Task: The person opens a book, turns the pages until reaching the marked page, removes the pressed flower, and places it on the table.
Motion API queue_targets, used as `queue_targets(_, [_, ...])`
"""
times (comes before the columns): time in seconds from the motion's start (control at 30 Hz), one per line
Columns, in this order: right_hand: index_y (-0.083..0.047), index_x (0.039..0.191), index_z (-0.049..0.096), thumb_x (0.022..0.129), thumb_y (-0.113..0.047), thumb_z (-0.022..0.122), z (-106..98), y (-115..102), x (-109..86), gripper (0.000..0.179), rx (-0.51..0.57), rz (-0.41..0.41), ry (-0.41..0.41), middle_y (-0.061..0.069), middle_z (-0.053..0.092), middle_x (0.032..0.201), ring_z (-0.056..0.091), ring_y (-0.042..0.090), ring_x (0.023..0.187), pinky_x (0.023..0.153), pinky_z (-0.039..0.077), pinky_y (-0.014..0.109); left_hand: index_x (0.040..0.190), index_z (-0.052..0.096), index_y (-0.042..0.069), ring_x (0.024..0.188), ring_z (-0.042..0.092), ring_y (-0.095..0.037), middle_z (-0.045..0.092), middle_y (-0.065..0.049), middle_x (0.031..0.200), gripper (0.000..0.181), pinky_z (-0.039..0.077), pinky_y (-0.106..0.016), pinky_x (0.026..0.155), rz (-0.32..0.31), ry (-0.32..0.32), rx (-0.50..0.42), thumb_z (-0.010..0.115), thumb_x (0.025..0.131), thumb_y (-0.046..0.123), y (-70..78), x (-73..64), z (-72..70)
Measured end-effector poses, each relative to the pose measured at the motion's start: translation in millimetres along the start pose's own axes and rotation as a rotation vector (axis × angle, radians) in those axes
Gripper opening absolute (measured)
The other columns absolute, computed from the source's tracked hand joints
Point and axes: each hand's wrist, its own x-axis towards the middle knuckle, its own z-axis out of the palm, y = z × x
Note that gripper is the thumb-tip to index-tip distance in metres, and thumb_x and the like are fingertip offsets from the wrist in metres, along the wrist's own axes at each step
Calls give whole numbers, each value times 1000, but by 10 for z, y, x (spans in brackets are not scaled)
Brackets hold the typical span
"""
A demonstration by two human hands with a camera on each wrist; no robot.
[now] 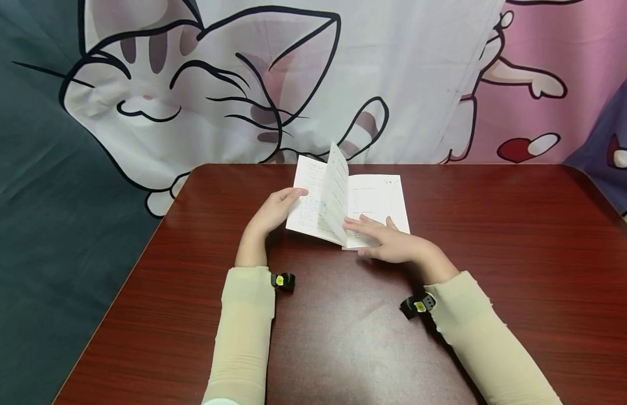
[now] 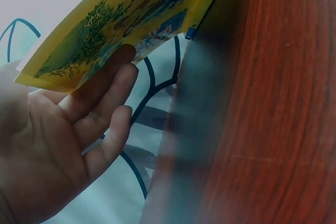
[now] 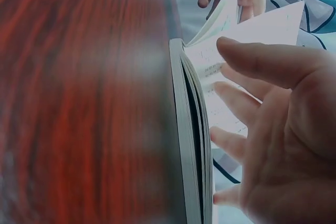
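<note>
An open book [image 1: 379, 194] with printed white pages lies at the far side of the table, one loose page [image 1: 335, 191] standing up near its spine. My left hand [image 1: 278, 211] holds the left part by its outer edge, thumb on the page and fingers beneath. In the left wrist view that part is raised off the table, and its yellow illustrated cover [image 2: 131, 24] shows. My right hand [image 1: 389, 239] is spread over the right-hand pages, fingertips at the paper near the standing page. From the right wrist view, the thick page block [image 3: 197, 129] rests on the table.
The dark red wooden table [image 1: 495, 253] stretches to both sides and ends just behind the book. A printed curtain [image 1: 419, 67] with cartoon animals hangs behind it. Both wrists wear small black strapped devices [image 1: 284, 281].
</note>
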Motion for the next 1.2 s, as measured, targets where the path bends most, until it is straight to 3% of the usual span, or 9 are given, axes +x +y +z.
queue_targets(0.27, [-21, 142, 40, 91, -16, 58, 29, -9, 9, 54, -14, 13, -21, -1, 29, 149, 7, 31, 139, 97, -11, 66, 128, 55, 5, 105, 52, -20, 57, -12, 122, 56, 37, -37, 93, -24, 25, -3, 35, 98, 47, 12, -6, 7])
queue_targets(0.47, [-19, 141, 42, 92, -14, 56, 35, -19, 5, 51, -21, 17, -29, -1, 33, 147, 7, 33, 139, 97, -12, 65, 128, 53, 3, 82, 59, -20, 63, -15, 99, 48, 46, -31, 73, -52, 14, -42, 48, 96, 38, 13, -1, 14])
queue_targets(0.63, [-19, 141, 42, 92, -15, 56, 36, -24, 7, 51, -35, 23, -32, -3, 34, 146, 8, 32, 139, 98, -11, 65, 129, 50, 2, 74, 63, -15, 66, -15, 99, 42, 48, -26, 64, -58, -15, -57, 55, 94, 25, -5, 9, 16])
queue_targets(0.97, [-19, 141, 42, 93, -14, 54, 0, 24, 4, 49, -11, 27, -24, 1, 32, 148, 10, 31, 139, 99, -8, 65, 136, 43, 0, 76, 64, -16, 64, -16, 102, 48, 49, -25, 63, -61, -2, -26, 56, 93, 15, -24, 12, 3])
queue_targets(1.2, [-5, 139, 41, 93, -7, 53, -166, 177, -95, 48, 133, -18, 31, 13, 32, 146, 13, 37, 137, 106, 4, 57, 142, 37, 10, 74, 64, -18, 65, -16, 97, 54, 50, -28, 64, -40, -8, -49, 57, 92, 15, -35, 6, -5])
